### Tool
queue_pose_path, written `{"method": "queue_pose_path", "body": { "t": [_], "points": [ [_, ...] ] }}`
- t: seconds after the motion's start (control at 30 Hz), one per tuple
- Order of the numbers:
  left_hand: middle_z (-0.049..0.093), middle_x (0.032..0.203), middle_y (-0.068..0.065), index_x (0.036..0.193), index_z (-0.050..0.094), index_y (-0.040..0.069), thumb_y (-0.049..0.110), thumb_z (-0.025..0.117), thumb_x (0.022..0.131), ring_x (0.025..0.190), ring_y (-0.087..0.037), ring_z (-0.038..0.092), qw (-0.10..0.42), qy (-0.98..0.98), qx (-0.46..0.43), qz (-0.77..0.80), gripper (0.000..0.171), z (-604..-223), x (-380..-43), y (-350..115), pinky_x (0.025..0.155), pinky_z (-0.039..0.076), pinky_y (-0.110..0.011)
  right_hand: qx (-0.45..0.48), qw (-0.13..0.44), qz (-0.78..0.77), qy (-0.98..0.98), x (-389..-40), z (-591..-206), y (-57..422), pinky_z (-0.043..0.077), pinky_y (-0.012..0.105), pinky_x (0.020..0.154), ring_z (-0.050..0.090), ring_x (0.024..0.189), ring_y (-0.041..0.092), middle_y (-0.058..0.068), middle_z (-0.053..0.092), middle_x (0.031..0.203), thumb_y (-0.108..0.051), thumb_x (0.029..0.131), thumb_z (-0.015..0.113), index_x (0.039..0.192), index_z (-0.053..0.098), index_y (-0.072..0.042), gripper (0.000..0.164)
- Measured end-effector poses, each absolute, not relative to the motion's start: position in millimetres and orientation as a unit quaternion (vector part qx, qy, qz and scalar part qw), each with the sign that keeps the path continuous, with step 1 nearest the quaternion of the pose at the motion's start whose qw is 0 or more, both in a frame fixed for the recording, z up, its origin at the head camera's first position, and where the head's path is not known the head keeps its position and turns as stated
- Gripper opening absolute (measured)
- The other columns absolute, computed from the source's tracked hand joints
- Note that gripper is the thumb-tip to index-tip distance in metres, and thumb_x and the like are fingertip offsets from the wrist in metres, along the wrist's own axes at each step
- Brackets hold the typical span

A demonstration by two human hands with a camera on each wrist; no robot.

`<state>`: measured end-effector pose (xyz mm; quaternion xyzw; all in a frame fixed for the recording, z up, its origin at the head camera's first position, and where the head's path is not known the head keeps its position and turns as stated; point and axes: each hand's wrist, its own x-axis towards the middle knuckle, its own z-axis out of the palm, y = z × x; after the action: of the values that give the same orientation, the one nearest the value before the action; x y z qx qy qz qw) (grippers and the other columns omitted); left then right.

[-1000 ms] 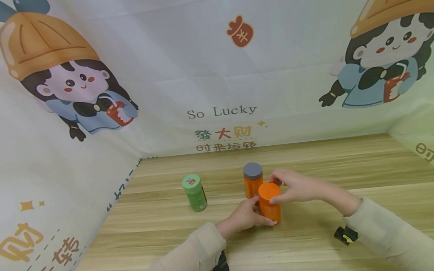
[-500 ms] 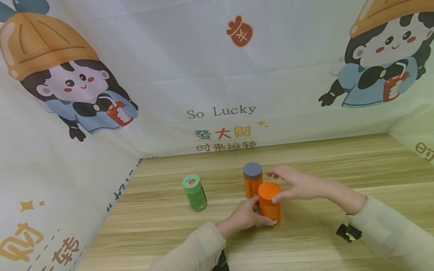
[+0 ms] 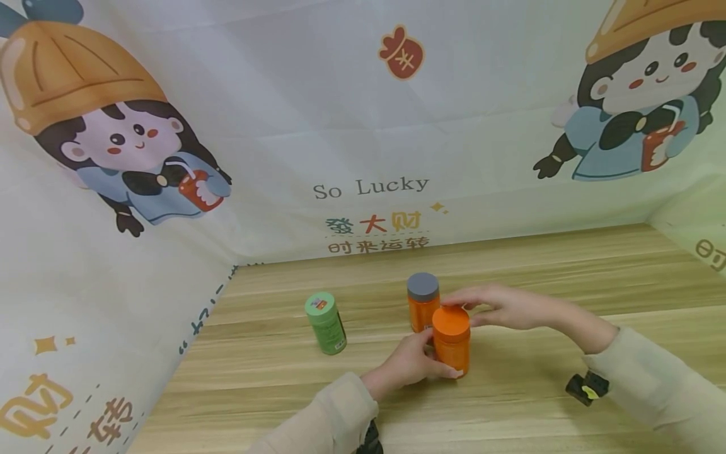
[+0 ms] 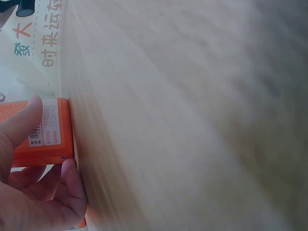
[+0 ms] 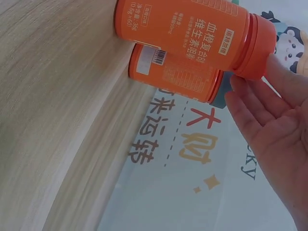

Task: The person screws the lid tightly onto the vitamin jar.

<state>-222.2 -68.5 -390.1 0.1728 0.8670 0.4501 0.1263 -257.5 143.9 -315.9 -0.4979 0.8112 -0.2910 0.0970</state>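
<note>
An orange bottle [image 3: 451, 353] with an orange screw lid [image 3: 450, 321] stands upright on the wooden table. My left hand [image 3: 405, 362] grips it low on the body, thumb in front and fingers behind; the left wrist view shows the thumb across its label [image 4: 50, 120]. My right hand [image 3: 505, 306] is at the lid, its fingers extended along the back and the thumb by the right side. In the right wrist view these fingers [image 5: 255, 98] lie loosely against the lid's edge. Just behind stands a second orange bottle [image 3: 423, 312] with a grey lid [image 3: 422, 287].
A green bottle [image 3: 326, 325] stands upright to the left, apart from the others. Behind the wooden table [image 3: 255, 403] hangs a white printed cloth [image 3: 272, 126], which also covers the left and right sides.
The right hand came off the lid, swung back to the right with fingers spread, then returned to the lid with straighter fingers. The left hand and all bottles stayed in place.
</note>
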Motion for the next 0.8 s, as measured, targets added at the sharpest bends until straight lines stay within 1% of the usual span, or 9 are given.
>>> {"method": "queue_pose_path", "body": {
  "t": [0.1,0.2,0.3,0.4,0.53,0.8],
  "points": [
    [0.064,0.108,-0.006,0.116,0.057,0.007,0.016,0.080,0.069,0.089,-0.013,0.061,0.128,0.865,0.175,0.452,0.053,-390,-222,-69,0.075,0.048,-0.026,-0.496,0.088,-0.290,0.814,-257,-317,143,0.042,0.046,0.092,0.050,0.113,0.033,0.019,0.051,0.128,-0.026,0.092,0.053,0.129,0.046,0.004,0.048],
    [0.064,0.108,-0.007,0.116,0.057,0.007,0.015,0.080,0.069,0.089,-0.013,0.061,0.127,0.865,0.176,0.453,0.053,-390,-222,-68,0.075,0.048,-0.025,-0.492,0.079,-0.283,0.819,-257,-319,141,0.043,0.044,0.092,0.051,0.110,0.028,0.013,0.052,0.123,-0.031,0.090,0.056,0.129,0.047,0.003,0.052],
    [0.064,0.107,-0.007,0.116,0.056,0.007,0.016,0.080,0.069,0.088,-0.013,0.061,0.127,0.865,0.175,0.453,0.053,-390,-222,-68,0.075,0.048,-0.025,-0.493,0.064,-0.277,0.822,-257,-321,140,0.044,0.043,0.091,0.052,0.107,0.024,0.005,0.052,0.115,-0.032,0.089,0.058,0.128,0.048,0.003,0.054],
    [0.064,0.107,-0.007,0.116,0.056,0.007,0.016,0.080,0.069,0.088,-0.012,0.060,0.128,0.864,0.174,0.454,0.053,-389,-222,-68,0.075,0.048,-0.025,-0.495,0.047,-0.270,0.825,-256,-322,138,0.045,0.041,0.089,0.052,0.104,0.020,0.001,0.051,0.108,-0.032,0.088,0.060,0.124,0.052,0.002,0.050],
    [0.064,0.107,-0.006,0.116,0.056,0.007,0.016,0.080,0.069,0.087,-0.012,0.060,0.128,0.865,0.173,0.454,0.053,-389,-222,-68,0.074,0.048,-0.025,-0.490,0.031,-0.261,0.831,-256,-324,136,0.046,0.040,0.086,0.052,0.099,0.017,-0.001,0.051,0.104,-0.032,0.087,0.062,0.118,0.057,-0.002,0.043],
    [0.065,0.105,-0.007,0.115,0.057,0.007,0.015,0.081,0.069,0.085,-0.010,0.060,0.125,0.862,0.172,0.460,0.052,-390,-222,-68,0.071,0.048,-0.023,-0.425,0.034,-0.268,0.864,-252,-326,130,0.046,0.039,0.083,0.052,0.093,0.016,0.000,0.055,0.100,-0.039,0.082,0.066,0.107,0.055,-0.006,0.043]
  ]
}}
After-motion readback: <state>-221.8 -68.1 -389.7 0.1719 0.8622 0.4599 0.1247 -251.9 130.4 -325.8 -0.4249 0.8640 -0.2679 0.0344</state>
